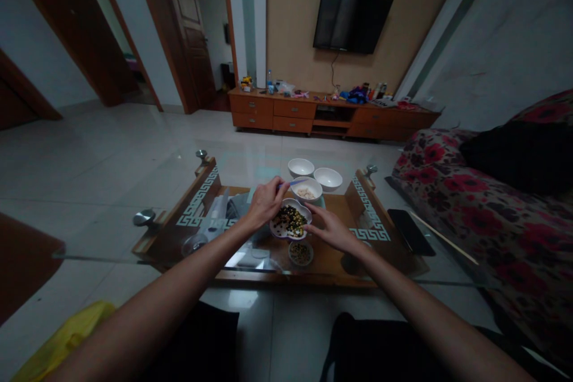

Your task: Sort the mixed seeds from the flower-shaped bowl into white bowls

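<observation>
My left hand [267,200] is closed around a slim purple-blue tool [297,182], whose exact kind is too small to tell. The tool's tip points right, over a white bowl [307,190] that has pale pieces in it. Just below sits a white scalloped dish [290,219] of mixed dark and yellow beans or kernels. My right hand [330,228] is at that dish's right edge, thumb and fingers apart, seemingly touching the rim. A small bowl of mixed grains [300,253] stands nearer to me.
Two white bowls [301,168] [328,178] stand farther back on the glass table [170,179]. A black phone [410,231] and a thin stick [443,237] lie at the right. Beyond are a cluttered cabinet [293,113] and, at the right, a flowered sofa [470,209].
</observation>
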A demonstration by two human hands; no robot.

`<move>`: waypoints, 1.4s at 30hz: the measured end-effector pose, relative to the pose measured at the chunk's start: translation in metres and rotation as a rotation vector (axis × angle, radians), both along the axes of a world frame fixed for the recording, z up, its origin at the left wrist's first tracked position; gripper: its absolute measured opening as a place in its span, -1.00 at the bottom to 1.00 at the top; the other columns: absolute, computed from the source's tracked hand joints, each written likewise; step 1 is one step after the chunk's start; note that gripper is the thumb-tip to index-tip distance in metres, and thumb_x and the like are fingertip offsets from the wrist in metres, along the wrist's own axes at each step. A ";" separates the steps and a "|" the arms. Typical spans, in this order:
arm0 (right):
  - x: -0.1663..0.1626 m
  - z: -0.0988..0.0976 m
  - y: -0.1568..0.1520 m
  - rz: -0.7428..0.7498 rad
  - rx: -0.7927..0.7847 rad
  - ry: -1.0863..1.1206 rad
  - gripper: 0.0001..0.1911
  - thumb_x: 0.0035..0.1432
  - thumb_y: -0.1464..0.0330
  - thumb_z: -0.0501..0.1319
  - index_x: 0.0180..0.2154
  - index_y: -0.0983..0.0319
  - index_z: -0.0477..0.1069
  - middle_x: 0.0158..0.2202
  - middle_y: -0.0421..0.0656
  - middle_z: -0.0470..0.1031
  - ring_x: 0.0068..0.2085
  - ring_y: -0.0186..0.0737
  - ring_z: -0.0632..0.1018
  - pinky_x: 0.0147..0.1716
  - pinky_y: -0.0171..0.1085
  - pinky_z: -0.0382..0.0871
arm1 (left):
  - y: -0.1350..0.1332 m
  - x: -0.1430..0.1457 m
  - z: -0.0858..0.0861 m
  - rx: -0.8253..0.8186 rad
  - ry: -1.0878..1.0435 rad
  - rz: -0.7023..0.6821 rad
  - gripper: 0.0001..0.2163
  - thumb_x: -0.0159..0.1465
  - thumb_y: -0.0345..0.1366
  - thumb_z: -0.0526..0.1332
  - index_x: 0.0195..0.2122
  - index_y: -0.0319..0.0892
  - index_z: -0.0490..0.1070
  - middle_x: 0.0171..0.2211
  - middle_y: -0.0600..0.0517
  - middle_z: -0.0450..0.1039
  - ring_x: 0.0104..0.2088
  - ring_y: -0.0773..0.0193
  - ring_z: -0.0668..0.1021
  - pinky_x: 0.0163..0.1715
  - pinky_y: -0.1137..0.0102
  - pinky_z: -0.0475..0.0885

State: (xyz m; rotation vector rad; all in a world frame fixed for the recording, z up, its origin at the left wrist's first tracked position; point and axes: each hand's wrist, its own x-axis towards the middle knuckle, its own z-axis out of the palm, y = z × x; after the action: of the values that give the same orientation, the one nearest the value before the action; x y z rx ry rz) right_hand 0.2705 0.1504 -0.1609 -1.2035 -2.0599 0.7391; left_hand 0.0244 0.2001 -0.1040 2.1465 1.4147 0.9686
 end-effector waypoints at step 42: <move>0.040 0.010 0.031 -0.217 0.134 -0.409 -0.67 0.49 0.27 0.06 -0.15 0.20 0.59 -0.16 -0.03 0.68 -0.18 -0.09 0.64 -0.15 -0.24 0.42 | -0.044 -0.096 -0.011 0.074 0.447 -0.105 -0.52 0.54 0.06 0.07 0.29 -0.15 0.40 0.14 -0.16 0.59 0.16 -0.09 0.58 0.19 -0.04 0.47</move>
State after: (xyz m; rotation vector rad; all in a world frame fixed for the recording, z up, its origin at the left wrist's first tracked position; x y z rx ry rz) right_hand 0.3101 0.1811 -0.1504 -1.5681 -2.2068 0.2610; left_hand -0.0720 0.1560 -0.1150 2.5763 1.4517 0.5273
